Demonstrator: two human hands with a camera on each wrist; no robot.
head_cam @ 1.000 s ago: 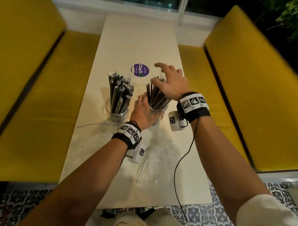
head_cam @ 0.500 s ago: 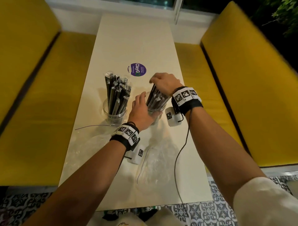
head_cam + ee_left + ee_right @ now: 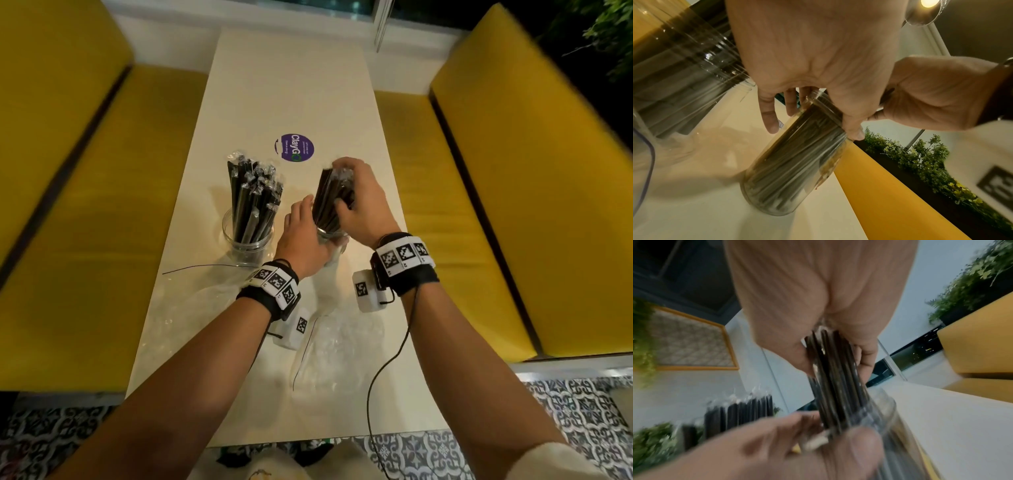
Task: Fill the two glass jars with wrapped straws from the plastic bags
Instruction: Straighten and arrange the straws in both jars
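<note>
Two glass jars stand mid-table. The left jar (image 3: 247,240) holds several black wrapped straws (image 3: 255,198) fanned out, with no hand on it. My left hand (image 3: 310,222) holds the right jar (image 3: 331,235) at its neck, thumb (image 3: 853,129) on the rim and the other fingers (image 3: 768,116) behind the glass (image 3: 793,162). My right hand (image 3: 346,186) grips the bundle of straws (image 3: 329,202) standing in that jar and squeezes them together near their tops (image 3: 834,369). The jar's base is hidden behind my left hand in the head view.
Two clear plastic bags (image 3: 212,308) (image 3: 337,346) lie flattened on the white table (image 3: 291,85) near me. A purple round sticker (image 3: 297,147) lies behind the jars. A thin black tie (image 3: 205,267) lies by the left jar. Yellow benches (image 3: 85,222) (image 3: 479,240) flank the table.
My right hand went from lying spread over the straw tops to curling round the bundle and gathering it upright. My left hand stayed on the right jar.
</note>
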